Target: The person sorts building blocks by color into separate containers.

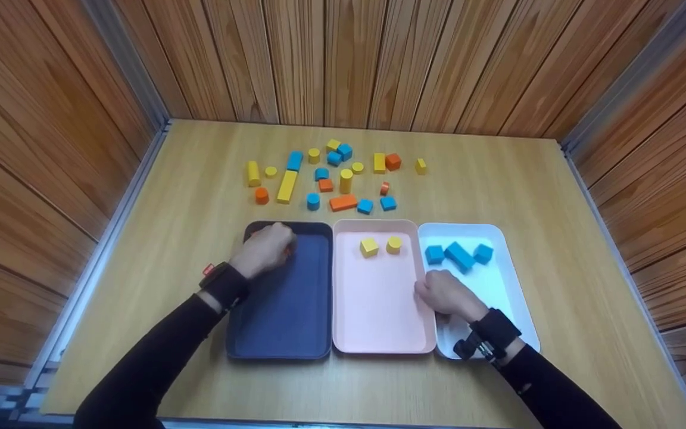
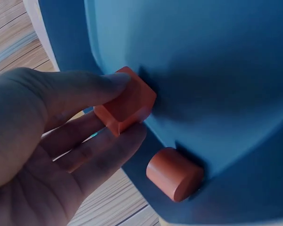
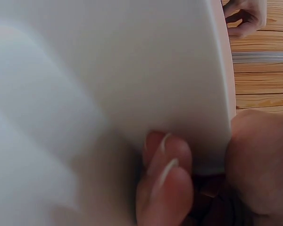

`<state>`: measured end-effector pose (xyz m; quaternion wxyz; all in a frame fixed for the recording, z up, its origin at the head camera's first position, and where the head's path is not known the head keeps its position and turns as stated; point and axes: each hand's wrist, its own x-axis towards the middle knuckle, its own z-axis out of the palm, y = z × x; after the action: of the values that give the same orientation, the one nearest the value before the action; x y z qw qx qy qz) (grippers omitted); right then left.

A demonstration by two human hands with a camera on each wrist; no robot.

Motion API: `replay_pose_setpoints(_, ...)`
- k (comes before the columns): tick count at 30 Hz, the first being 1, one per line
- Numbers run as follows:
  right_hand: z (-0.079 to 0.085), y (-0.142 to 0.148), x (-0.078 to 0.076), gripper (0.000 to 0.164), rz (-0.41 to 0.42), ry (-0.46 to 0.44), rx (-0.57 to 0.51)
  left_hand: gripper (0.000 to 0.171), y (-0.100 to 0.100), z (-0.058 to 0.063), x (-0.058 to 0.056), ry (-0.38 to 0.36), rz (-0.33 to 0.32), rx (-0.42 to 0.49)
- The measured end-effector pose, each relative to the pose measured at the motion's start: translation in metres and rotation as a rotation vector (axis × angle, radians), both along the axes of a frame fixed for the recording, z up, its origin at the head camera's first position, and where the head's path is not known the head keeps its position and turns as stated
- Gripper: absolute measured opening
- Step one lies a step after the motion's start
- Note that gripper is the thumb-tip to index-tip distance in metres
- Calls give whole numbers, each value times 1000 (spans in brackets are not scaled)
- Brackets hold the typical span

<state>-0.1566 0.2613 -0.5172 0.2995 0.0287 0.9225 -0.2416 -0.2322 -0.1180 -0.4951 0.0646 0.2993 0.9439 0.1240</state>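
Observation:
An orange cube (image 2: 132, 96) is pinched between the thumb and fingers of my left hand (image 1: 265, 249), over the far left part of the dark blue tray (image 1: 280, 322). Below it in the left wrist view, an orange cylinder (image 2: 174, 173) lies on its side in that tray. My right hand (image 1: 450, 295) rests loosely curled where the pink tray (image 1: 379, 316) meets the white tray (image 1: 515, 310). Its fingertips (image 3: 172, 188) appear low against the white tray's inner side, with no block among them.
Two yellow blocks (image 1: 369, 247) sit in the pink tray, and three blue blocks (image 1: 460, 256) in the white one. Behind the trays, several yellow, blue and orange blocks (image 1: 343, 203) lie scattered on the wooden table (image 1: 200, 196). Wood-panelled walls (image 1: 355, 65) enclose the table's back and sides.

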Motion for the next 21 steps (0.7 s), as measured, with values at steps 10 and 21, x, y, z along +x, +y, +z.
replay_pose_setpoints(10, 2, -1, -1, 32, -10, -19, -1, 12, -1, -5, -1, 79, -7, -29)
replay_pose_setpoints(21, -1, -1, 0, 33, 21, 20, -7, 13, -2, -1, 1, 28, 18, 22)
